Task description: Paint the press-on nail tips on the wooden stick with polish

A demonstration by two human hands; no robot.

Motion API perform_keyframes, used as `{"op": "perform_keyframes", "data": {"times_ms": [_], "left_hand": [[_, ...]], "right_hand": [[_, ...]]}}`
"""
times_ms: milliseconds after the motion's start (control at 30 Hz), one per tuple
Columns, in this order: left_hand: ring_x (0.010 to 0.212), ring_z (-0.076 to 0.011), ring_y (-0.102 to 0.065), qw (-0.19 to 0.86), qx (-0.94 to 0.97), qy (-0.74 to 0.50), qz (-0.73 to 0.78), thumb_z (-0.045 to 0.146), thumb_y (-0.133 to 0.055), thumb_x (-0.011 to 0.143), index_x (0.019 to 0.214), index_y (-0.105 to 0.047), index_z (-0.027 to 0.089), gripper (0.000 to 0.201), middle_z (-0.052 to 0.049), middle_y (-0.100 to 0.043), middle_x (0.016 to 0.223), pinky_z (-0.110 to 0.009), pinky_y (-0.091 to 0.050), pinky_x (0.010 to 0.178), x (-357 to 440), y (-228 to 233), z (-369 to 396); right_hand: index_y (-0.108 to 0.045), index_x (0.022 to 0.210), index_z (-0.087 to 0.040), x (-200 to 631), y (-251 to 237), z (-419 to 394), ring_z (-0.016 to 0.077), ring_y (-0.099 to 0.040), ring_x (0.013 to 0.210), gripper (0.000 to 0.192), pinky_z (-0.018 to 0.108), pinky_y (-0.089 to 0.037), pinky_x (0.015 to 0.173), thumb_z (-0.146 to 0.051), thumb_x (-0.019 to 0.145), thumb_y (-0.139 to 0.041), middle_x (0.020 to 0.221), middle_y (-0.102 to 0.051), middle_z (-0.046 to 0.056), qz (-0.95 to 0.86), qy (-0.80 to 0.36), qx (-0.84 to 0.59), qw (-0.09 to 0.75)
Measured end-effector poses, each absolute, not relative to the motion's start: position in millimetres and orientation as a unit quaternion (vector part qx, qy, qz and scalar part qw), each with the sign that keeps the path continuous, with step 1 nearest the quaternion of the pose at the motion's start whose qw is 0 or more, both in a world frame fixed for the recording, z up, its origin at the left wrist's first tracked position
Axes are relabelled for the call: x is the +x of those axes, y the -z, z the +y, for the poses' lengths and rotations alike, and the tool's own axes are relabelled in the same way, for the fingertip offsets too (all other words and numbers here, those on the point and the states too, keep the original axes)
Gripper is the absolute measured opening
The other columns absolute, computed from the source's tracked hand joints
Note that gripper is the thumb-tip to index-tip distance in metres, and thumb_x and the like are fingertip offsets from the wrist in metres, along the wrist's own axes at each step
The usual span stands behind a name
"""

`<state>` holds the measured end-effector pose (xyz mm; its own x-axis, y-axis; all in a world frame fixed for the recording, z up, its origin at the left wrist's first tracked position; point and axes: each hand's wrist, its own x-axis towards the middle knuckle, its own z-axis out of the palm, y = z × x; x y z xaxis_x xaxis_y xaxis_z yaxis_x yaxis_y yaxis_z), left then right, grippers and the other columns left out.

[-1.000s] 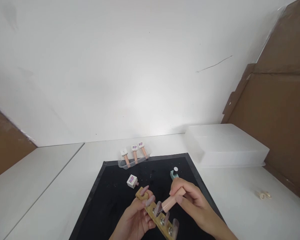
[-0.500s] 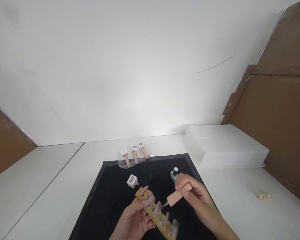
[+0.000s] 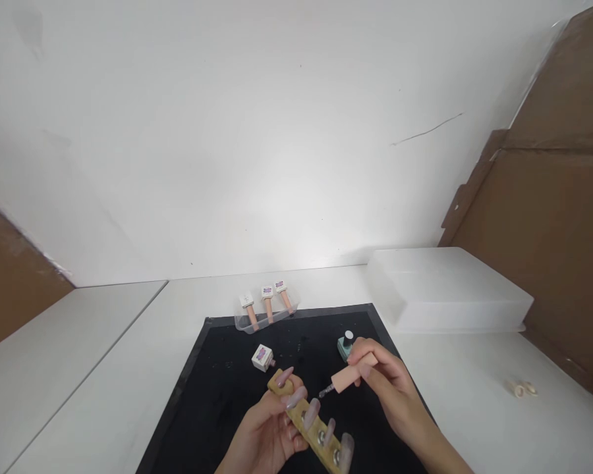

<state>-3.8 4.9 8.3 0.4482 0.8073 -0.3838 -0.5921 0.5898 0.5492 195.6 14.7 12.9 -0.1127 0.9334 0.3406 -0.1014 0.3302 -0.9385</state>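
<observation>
My left hand (image 3: pixel 271 424) is closed around a wooden nail display stand (image 3: pixel 306 424) that bears several false nails (image 3: pixel 312 413) in pale mauve, fixed on round metal studs. Between the fingers of my right hand (image 3: pixel 393 388) is the peach cap of a nail polish brush (image 3: pixel 346 378), its wet tip pointing down and left. That tip hovers just right of the middle false nail, apart from it. A white square polish bottle (image 3: pixel 263 357) lies on its side without its cap beyond the stand. Behind my right fingers stands a teal bottle with a black cap (image 3: pixel 346 344), partly hidden.
A black mat (image 3: pixel 217 382) covers the white table under my hands. At its far edge a clear tray (image 3: pixel 267 322) holds three peach-capped polish bottles. A translucent plastic box (image 3: pixel 454 296) and small cream rings (image 3: pixel 521 388) sit on the right. Cardboard (image 3: pixel 538 230) stands along the side.
My right hand has lifted the brush slightly up and away from the middle false nail. My left hand holds the stand in nearly the same place.
</observation>
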Motion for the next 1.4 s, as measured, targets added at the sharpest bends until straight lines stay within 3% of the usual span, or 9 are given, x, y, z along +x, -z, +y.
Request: {"op": "perform_keyframes", "data": {"times_ms": [133, 300, 500, 667, 933, 1200, 1400], "left_hand": [[0.044, -0.0036, -0.041, 0.834, 0.17, -0.423, 0.31, 0.017, -0.064, 0.07, 0.074, -0.055, 0.017, 0.011, 0.006, -0.052, 0.062, -0.025, -0.037, 0.057, -4, -9, 6], [0.054, -0.0103, -0.055, 0.843, 0.164, -0.405, 0.314, 0.023, -0.069, 0.068, 0.074, -0.054, 0.018, 0.017, 0.003, -0.056, 0.061, -0.021, -0.037, 0.052, -1, -14, 9], [0.041, -0.0046, -0.046, 0.859, 0.143, -0.404, 0.281, 0.019, -0.065, 0.071, 0.07, -0.059, 0.014, 0.008, 0.005, -0.052, 0.051, -0.016, -0.033, 0.043, -1, -11, 11], [0.04, -0.0026, -0.043, 0.863, 0.115, -0.404, 0.281, 0.018, -0.063, 0.072, 0.071, -0.06, 0.012, 0.006, 0.002, -0.058, 0.059, -0.016, -0.033, 0.043, -4, -6, 10], [0.037, -0.0014, -0.036, 0.872, 0.1, -0.404, 0.259, 0.017, -0.06, 0.073, 0.071, -0.061, 0.012, 0.005, 0.003, -0.054, 0.057, -0.016, -0.033, 0.042, -7, -5, 11], [0.04, -0.0029, -0.042, 0.875, 0.095, -0.404, 0.249, 0.017, -0.063, 0.07, 0.071, -0.061, 0.011, 0.006, 0.003, -0.054, 0.055, -0.015, -0.033, 0.042, -5, -4, 12], [0.037, -0.0016, -0.036, 0.866, 0.099, -0.404, 0.278, 0.017, -0.063, 0.071, 0.071, -0.06, 0.012, 0.005, 0.004, -0.054, 0.056, -0.018, -0.036, 0.045, -6, -4, 11]], "right_hand": [[-0.06, 0.083, -0.023, 195, -12, 13, 0.0166, -0.044, 0.066, 0.021, 0.028, -0.035, 0.06, -0.041, 0.088, -0.049, 0.075, -0.048, 0.001, -0.599, -0.467, -0.315, 0.569], [-0.06, 0.088, -0.024, 191, -22, 6, 0.0183, -0.046, 0.071, 0.021, 0.03, -0.036, 0.064, -0.042, 0.089, -0.048, 0.078, -0.048, 0.002, -0.637, -0.483, -0.287, 0.528], [-0.058, 0.09, -0.024, 191, -24, 4, 0.0184, -0.048, 0.071, 0.019, 0.031, -0.037, 0.065, -0.039, 0.09, -0.047, 0.08, -0.049, 0.003, -0.663, -0.467, -0.298, 0.504], [-0.059, 0.089, -0.025, 192, -23, 9, 0.0183, -0.049, 0.072, 0.016, 0.031, -0.038, 0.066, -0.035, 0.09, -0.047, 0.08, -0.051, 0.002, -0.656, -0.451, -0.298, 0.527], [-0.06, 0.086, -0.025, 193, -17, 13, 0.0189, -0.046, 0.07, 0.016, 0.03, -0.035, 0.064, -0.037, 0.089, -0.048, 0.075, -0.048, 0.001, -0.63, -0.436, -0.283, 0.576], [-0.06, 0.088, -0.025, 189, -25, 7, 0.0177, -0.047, 0.073, 0.016, 0.03, -0.035, 0.066, -0.036, 0.09, -0.048, 0.081, -0.048, 0.002, -0.642, -0.483, -0.278, 0.527], [-0.06, 0.085, -0.024, 189, -15, 14, 0.0163, -0.044, 0.067, 0.016, 0.028, -0.034, 0.062, -0.034, 0.089, -0.049, 0.078, -0.049, 0.001, -0.62, -0.474, -0.287, 0.556]]}}
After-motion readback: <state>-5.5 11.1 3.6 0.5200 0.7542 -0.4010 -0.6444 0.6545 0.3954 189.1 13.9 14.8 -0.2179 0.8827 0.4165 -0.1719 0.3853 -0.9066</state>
